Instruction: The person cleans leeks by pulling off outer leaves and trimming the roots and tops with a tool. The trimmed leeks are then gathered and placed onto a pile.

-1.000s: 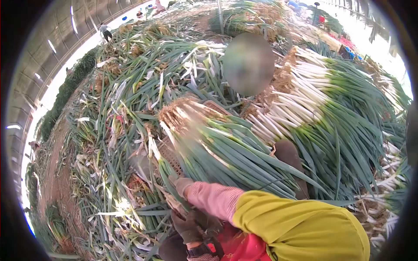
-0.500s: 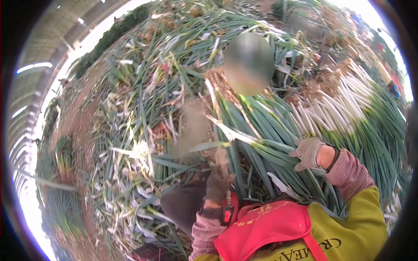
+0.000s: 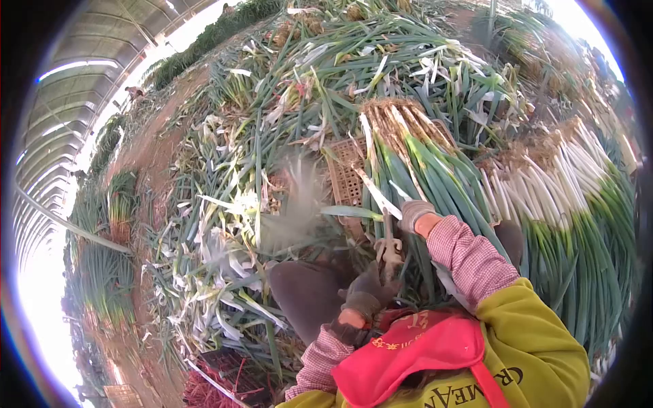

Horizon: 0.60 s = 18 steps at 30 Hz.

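My right hand [image 3: 416,216], in a grey glove, is closed around a green onion [image 3: 378,193] whose white stalk points up and left. Its leaves are mostly hidden by my checked sleeve. My left hand [image 3: 367,294], in a dark glove, grips a dirt-coated metal tool [image 3: 389,255] resembling an air blow gun, its narrow end upward close to the stalk. Beyond my right hand lies a bundle of unpeeled green onions [image 3: 435,163] with brown roots, partly over a brown plastic crate [image 3: 345,171]. A pale blur [image 3: 296,194] hangs left of the crate.
Cleaned green onions with white stalks [image 3: 544,183] lie in a thick row at right. Leaf scraps [image 3: 218,251] cover the ground left and ahead. Bundles [image 3: 102,272] stand far left by a dirt path [image 3: 146,156]. A red tangle [image 3: 218,384] sits low left, near my knee [image 3: 303,292].
My right hand has moved left and up along the green onion, nearer its white stalk. The left hand still grips the tool. The head view has shifted, and the round blur over the bundle is gone.
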Each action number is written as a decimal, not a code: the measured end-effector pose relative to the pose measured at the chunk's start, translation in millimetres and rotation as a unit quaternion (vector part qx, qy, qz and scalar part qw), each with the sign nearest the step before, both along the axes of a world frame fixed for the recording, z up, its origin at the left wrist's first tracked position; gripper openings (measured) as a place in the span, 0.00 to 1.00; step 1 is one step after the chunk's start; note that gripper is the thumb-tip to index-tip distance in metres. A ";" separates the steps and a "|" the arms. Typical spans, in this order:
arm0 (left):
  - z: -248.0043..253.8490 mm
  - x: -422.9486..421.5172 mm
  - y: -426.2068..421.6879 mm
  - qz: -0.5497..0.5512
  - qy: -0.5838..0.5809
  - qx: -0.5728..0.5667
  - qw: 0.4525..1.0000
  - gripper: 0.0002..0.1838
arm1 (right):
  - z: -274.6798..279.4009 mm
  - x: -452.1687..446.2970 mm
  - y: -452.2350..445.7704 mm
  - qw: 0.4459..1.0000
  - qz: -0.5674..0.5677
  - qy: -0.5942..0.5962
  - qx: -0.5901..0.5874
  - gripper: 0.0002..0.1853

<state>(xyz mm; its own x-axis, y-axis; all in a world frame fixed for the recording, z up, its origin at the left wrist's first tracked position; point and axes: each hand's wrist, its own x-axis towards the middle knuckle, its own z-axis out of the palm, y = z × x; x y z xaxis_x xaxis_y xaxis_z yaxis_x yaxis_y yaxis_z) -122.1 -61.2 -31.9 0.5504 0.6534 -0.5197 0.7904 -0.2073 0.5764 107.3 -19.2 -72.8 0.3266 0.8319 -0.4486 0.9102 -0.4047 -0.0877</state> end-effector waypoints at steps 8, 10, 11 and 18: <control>-3.2 5.1 9.4 -0.007 -0.015 -0.020 1.000 0.38 | -15.2 -13.2 -26.8 1.000 0.012 -0.017 -0.010 0.14; -16.5 8.7 13.2 -0.005 -0.048 -0.026 0.998 0.39 | -33.0 -6.9 -29.7 1.000 0.003 -0.007 -0.018 0.17; -22.0 13.4 15.8 0.001 -0.029 -0.014 0.999 0.39 | -40.1 -4.8 -33.1 1.000 -0.001 -0.005 -0.021 0.16; -40.9 55.6 71.5 -0.027 0.009 0.020 0.999 0.42 | -14.7 -12.7 -47.1 0.999 -0.015 0.012 -0.051 0.15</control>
